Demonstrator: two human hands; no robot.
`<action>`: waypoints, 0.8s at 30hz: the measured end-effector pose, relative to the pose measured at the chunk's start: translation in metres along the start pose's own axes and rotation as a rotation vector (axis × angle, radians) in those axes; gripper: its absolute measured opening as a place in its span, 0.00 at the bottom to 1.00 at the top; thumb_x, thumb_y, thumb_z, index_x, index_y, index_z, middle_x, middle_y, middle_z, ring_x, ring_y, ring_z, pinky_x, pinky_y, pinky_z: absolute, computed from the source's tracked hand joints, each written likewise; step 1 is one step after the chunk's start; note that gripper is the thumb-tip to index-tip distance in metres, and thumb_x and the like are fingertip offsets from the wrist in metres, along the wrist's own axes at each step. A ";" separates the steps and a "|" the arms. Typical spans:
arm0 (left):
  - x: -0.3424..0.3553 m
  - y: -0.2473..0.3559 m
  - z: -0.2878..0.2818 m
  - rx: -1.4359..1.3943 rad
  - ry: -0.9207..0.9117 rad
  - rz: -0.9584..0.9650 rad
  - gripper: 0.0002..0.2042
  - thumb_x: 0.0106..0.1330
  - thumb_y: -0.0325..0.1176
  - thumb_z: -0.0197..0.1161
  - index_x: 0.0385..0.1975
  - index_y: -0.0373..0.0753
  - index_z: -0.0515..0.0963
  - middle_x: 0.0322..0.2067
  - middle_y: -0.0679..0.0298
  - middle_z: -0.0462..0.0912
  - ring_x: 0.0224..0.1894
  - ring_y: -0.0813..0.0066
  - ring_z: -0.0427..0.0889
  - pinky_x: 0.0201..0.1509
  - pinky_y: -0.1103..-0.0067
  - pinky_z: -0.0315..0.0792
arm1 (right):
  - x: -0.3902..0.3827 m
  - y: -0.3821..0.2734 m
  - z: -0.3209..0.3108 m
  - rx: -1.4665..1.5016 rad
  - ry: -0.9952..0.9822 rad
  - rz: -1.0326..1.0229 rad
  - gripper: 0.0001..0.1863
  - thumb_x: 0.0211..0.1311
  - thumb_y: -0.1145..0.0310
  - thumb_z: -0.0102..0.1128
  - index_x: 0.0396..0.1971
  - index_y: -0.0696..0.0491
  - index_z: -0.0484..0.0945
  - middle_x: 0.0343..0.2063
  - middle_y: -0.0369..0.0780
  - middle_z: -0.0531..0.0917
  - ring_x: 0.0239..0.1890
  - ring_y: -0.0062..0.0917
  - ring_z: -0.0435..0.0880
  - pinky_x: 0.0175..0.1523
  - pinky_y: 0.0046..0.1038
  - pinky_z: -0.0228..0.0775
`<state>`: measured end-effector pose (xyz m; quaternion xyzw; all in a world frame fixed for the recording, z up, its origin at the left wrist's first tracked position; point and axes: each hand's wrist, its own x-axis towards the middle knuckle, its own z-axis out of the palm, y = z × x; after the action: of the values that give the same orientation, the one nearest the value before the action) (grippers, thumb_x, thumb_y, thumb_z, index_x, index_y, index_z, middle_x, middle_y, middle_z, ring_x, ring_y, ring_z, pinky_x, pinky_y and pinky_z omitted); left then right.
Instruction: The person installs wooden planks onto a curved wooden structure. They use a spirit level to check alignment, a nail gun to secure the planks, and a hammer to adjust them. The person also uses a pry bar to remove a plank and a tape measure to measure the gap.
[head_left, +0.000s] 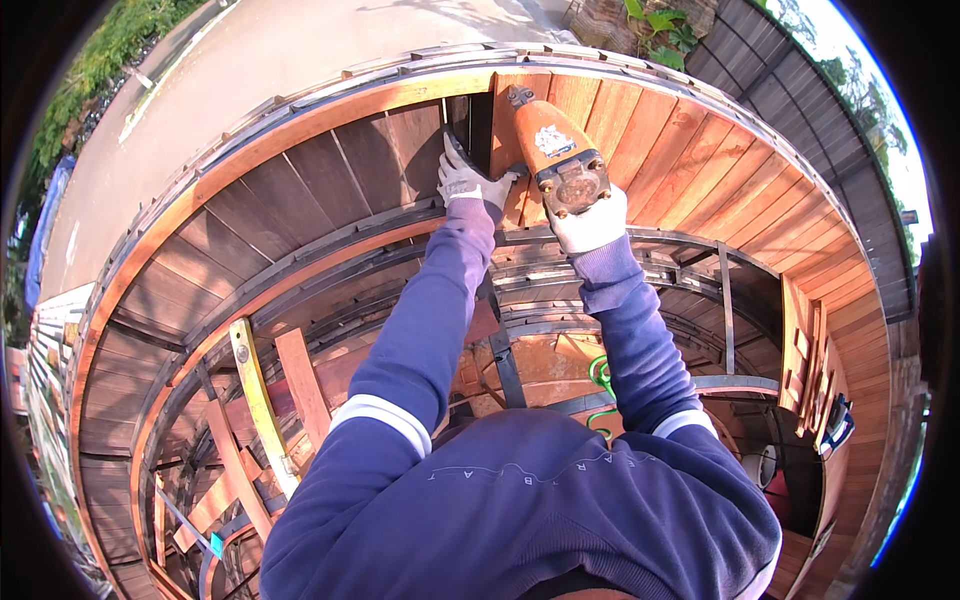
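Note:
My right hand [592, 222], in a white glove, is wrapped round the handle of an orange nail gun [553, 130]. The handle is mostly hidden behind the tool's dark end cap. At its far end the nose rests at or just above the top of the reddish-brown boards [640, 140]. Left of the tool, my gloved left hand [472, 180] lies against the wood with thumb and fingers spread. It is beside a narrow dark gap [481, 130] between the orange-toned boards and the older dark boards [375, 155]. I see nothing held in it.
A curved wooden rim [270, 142] arcs round me. Below it run dark curved metal ribs [650, 240]. A yellow spirit level [258, 400] and loose planks [303, 380] lean at left. A green hose [600, 375] hangs near my right forearm. Stacked boards [800, 340] stand at right.

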<state>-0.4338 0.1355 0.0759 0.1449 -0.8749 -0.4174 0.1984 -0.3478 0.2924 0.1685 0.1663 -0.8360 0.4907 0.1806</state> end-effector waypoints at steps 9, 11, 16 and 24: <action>0.005 -0.005 -0.001 -0.097 -0.020 0.027 0.67 0.37 0.56 0.82 0.73 0.40 0.40 0.65 0.41 0.60 0.66 0.46 0.65 0.69 0.59 0.61 | -0.070 0.020 -0.065 -0.162 -0.264 0.142 0.26 0.48 0.68 0.67 0.51 0.56 0.78 0.36 0.47 0.86 0.40 0.37 0.87 0.47 0.30 0.78; 0.004 -0.003 -0.011 -0.148 -0.108 0.020 0.66 0.39 0.39 0.85 0.72 0.35 0.37 0.70 0.42 0.53 0.71 0.52 0.58 0.74 0.69 0.56 | -0.085 0.030 -0.062 -0.356 -0.290 -0.085 0.32 0.50 0.64 0.67 0.59 0.52 0.73 0.40 0.48 0.84 0.41 0.41 0.85 0.46 0.36 0.78; 0.004 -0.006 -0.009 -0.161 -0.073 0.103 0.64 0.41 0.40 0.84 0.73 0.36 0.39 0.68 0.43 0.58 0.69 0.51 0.61 0.73 0.68 0.57 | -0.105 0.093 -0.018 -0.753 -0.571 -0.070 0.36 0.53 0.58 0.63 0.64 0.50 0.67 0.34 0.46 0.83 0.37 0.40 0.84 0.45 0.39 0.75; 0.005 -0.018 -0.005 -0.118 -0.051 0.125 0.64 0.41 0.40 0.83 0.72 0.35 0.37 0.67 0.42 0.59 0.68 0.50 0.63 0.73 0.71 0.58 | -0.109 0.126 0.015 -0.771 -0.578 -0.080 0.33 0.60 0.57 0.57 0.66 0.52 0.65 0.38 0.43 0.82 0.42 0.35 0.82 0.48 0.38 0.71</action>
<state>-0.4340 0.1189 0.0657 0.0674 -0.8609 -0.4586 0.2099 -0.3110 0.3489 0.0150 0.2488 -0.9659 0.0717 0.0083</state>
